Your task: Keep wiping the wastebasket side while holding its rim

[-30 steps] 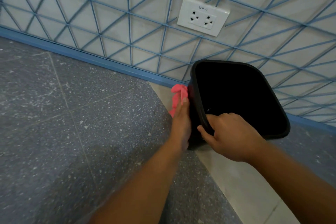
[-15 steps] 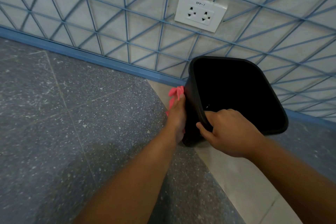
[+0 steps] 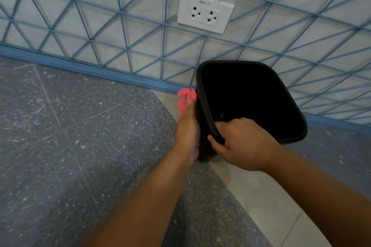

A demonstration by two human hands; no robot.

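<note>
A black plastic bin (image 3: 285, 94) stands on the floor against the wall, tilted a little toward me, its inside dark. My right hand (image 3: 241, 142) grips its near rim, fingers curled over the edge into the bin and thumb on the outside. My left hand (image 3: 188, 130) lies flat along the bin's left outer wall and presses a pink cloth (image 3: 186, 96) against it. The cloth bunches out beyond my fingertips; the part under my palm is hidden.
The wall behind carries a blue criss-cross line pattern and a white double socket (image 3: 204, 13) above the bin. A blue skirting strip (image 3: 80, 67) runs along its base. Grey speckled floor tiles (image 3: 90, 136) lie left, a pale tile strip (image 3: 261, 196) under my right arm.
My left hand with the pink cloth has slid slightly along the bin's side wall. The right hand keeps its grip on the rim, and the view has shifted a little.
</note>
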